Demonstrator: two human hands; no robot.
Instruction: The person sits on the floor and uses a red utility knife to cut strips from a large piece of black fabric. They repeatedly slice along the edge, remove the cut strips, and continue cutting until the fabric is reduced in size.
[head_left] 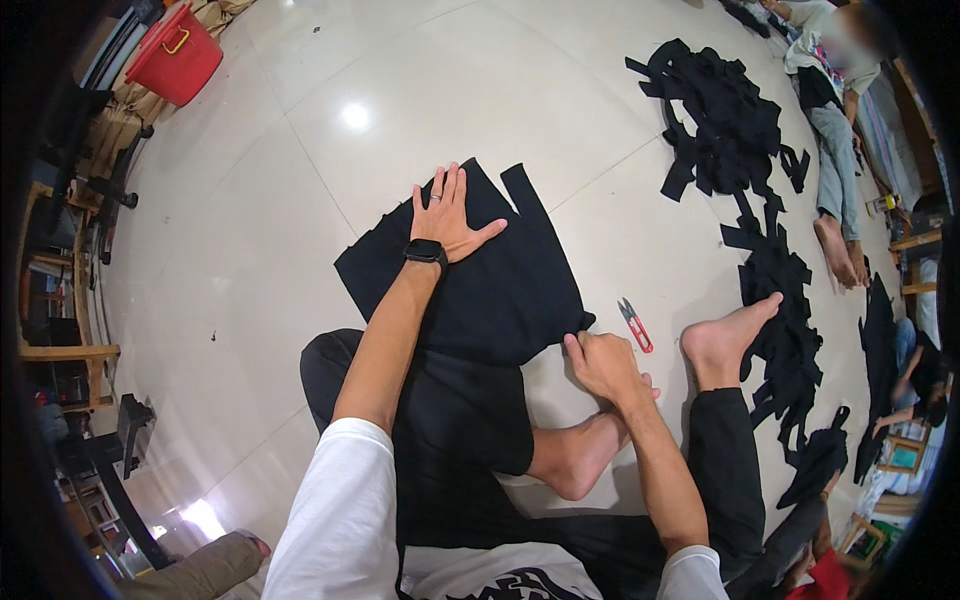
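A stack or folded piece of black fabric lies on the floor before me, its near edge against my bent leg. My left hand is spread flat on its upper part, fingers apart, with a ring and a dark watch on that arm. A narrow strip of the cloth sticks out at the far right, beside a slit. At the near right corner my right hand is closed on the fabric's bunched edge; its fingertips are partly hidden. Small thread snips with red handles lie just right of that corner.
Heaped black fabric strips trail down the right side, past my bare foot. A red tub stands at the far left. Other people sit at the right edge. Shelves and metal frames line the left.
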